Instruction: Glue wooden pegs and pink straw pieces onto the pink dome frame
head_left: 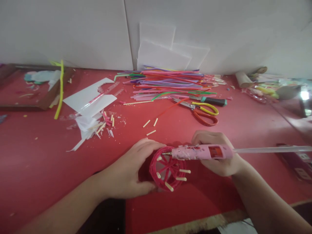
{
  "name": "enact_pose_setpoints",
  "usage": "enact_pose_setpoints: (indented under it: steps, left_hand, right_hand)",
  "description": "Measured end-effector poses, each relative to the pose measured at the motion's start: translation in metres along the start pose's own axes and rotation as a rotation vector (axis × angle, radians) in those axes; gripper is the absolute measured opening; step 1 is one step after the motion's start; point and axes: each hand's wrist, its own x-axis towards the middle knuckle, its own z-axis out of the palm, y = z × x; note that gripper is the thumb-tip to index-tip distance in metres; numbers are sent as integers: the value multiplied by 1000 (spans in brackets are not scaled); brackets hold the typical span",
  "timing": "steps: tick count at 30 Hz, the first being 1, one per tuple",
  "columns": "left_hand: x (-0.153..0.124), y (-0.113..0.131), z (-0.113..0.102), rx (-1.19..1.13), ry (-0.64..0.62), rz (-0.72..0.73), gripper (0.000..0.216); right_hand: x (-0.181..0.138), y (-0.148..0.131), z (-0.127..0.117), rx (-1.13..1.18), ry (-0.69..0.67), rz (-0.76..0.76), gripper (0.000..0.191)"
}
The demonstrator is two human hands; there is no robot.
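Note:
Wrapped around the left side of a round red pipe-cleaner basket [153, 169] is my left hand [133, 170]. Several short wooden sticks [169, 186] stand up from its rim, and red spokes cross its inside. My right hand [219, 156] grips a pink hot glue gun [187, 152]. A long clear glue stick [268, 149] sticks out of its back end. The metal nozzle points left over the far rim of the basket, close to one of the sticks; whether it touches cannot be made out.
Loose stick pieces [151, 133] lie beyond the basket. Scissors [204, 110] and a dark-handled cutter [214, 101] rest near a pile of coloured pipe cleaners [170, 81]. White paper [85, 97] and scraps lie left, near a brown tray [24, 107]. A power strip [297, 162] is right.

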Motion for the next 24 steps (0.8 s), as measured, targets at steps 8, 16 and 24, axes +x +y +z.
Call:
enact_pose_setpoints:
  steps: [8,16,24]
  left_hand:
    - [-1,-2,2,-6,0,14,77]
    - [-3,-4,4,23,33,21,78]
    - [-3,-4,4,11,103,87,75]
  right_hand:
    - [-2,-1,1,-8,30,-5,8]
    - [-4,-4,-2,-39,62,0,7]
    - [-2,-4,-12,-27,114,-53,11]
